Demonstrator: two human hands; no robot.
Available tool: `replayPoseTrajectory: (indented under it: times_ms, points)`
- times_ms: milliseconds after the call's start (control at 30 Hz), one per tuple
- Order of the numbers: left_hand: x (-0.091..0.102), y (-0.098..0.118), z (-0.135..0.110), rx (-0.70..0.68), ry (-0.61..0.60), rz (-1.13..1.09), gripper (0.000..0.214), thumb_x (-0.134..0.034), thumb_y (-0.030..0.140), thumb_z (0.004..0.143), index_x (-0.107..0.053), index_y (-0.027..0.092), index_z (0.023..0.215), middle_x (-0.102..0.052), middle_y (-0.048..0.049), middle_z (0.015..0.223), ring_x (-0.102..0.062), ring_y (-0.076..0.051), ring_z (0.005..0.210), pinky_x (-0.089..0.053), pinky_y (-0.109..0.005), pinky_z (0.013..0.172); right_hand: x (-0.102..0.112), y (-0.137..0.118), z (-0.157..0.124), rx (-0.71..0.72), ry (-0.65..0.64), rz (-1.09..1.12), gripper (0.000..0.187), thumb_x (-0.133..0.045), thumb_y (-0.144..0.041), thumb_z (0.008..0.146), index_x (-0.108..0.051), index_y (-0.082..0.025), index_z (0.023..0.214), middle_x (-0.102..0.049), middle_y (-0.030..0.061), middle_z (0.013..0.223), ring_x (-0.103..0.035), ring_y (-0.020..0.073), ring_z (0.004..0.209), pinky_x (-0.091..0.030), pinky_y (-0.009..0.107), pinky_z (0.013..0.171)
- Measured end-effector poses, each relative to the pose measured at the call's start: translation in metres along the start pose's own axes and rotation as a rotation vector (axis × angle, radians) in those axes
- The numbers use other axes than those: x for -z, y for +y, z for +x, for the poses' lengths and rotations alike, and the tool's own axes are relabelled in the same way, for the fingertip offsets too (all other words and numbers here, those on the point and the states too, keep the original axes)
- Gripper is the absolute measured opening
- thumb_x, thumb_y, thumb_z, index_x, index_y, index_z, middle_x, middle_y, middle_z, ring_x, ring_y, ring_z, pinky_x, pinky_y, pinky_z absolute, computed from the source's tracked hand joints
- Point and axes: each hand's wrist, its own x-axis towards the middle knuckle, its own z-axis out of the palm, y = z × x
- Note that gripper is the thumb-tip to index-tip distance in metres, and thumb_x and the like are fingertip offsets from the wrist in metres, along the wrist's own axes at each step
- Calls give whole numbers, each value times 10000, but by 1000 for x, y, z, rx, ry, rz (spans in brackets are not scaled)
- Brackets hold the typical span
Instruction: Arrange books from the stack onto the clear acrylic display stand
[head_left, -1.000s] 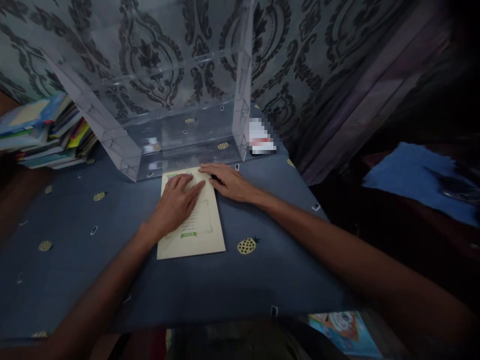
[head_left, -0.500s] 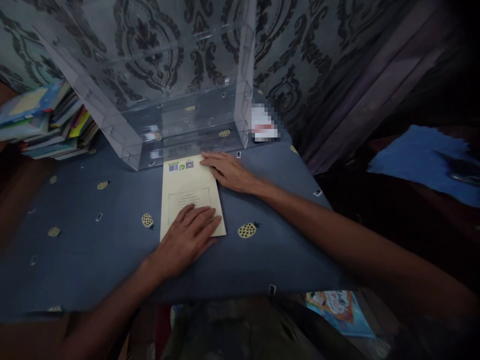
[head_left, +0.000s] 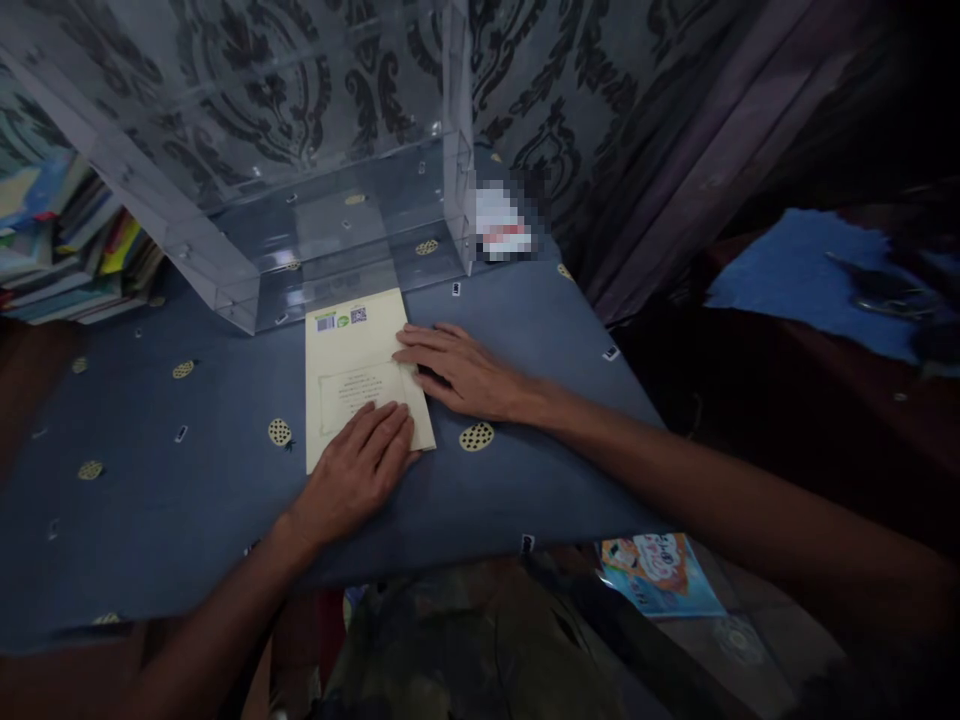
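Note:
A cream booklet (head_left: 352, 345) lies flat on a blue cloth with pineapple prints (head_left: 187, 470), its far edge touching the base of a clear acrylic box (head_left: 300, 190). My left hand (head_left: 360, 470) rests flat on the booklet's near right corner, fingers stretched out. My right hand (head_left: 461, 370) lies flat at the booklet's right edge, fingertips on the paper. Neither hand grips anything.
A stack of colourful books (head_left: 67, 250) sits at the far left beside the acrylic box. A patterned curtain (head_left: 600, 120) hangs behind. A picture book (head_left: 656, 575) lies on the floor below the table's front edge. A blue cloth (head_left: 817, 290) lies at the right.
My left hand slid from the booklet's far end to its near corner. My right hand moved down along the right edge. The barcode end of the booklet is now uncovered.

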Motion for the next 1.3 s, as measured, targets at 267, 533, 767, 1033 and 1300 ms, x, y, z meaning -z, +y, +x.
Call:
replayPoseTrajectory:
  times_ms: [267, 533, 767, 1033, 1300]
  points:
    - [2, -2, 2, -15, 19, -15, 267, -586, 119, 955, -614, 77, 1217, -731, -148, 1182, -678, -268, 1141, -578, -445, 989, 6, -4, -16, 59, -75, 4, 477, -530, -386, 1003, -526, -155, 1420, -436, 185, 1566, -356, 279, 1488, -272, 562, 1203]
    - [-1, -1, 1, 11, 50, -44, 286, -621, 179, 951, -622, 105, 1227, -739, -131, 1173, -685, -255, 1122, -579, -434, 980, 12, -4, -16, 54, -150, 7, 598, -608, -478, 954, -494, -164, 1451, -376, 189, 1600, -307, 301, 1509, -235, 566, 1214]
    - [0, -2, -1, 25, 25, -98, 322, -629, 184, 946, -607, 109, 1259, -728, -131, 1180, -665, -255, 1138, -561, -443, 1010, 13, -6, -19, 57, -182, 27, 733, -642, -576, 907, -450, -181, 1493, -335, 185, 1623, -250, 312, 1531, -194, 566, 1231]
    - [12, 6, -3, -16, 30, -167, 315, -629, 112, 927, -599, 76, 1239, -708, -129, 1073, -632, -252, 1061, -566, -450, 962, 10, -33, -45, 77, -113, 24, 460, -570, -366, 1000, -535, -173, 1416, -500, 166, 1524, -385, 265, 1475, -292, 539, 1207]
    - [15, 5, 3, 6, 7, -185, 258, -599, 122, 942, -611, 106, 1199, -691, -101, 1019, -623, -227, 960, -555, -401, 865, 9, -37, -46, 51, -106, 29, 428, -593, -334, 989, -572, -200, 1395, -551, 145, 1486, -433, 269, 1447, -337, 540, 1192]
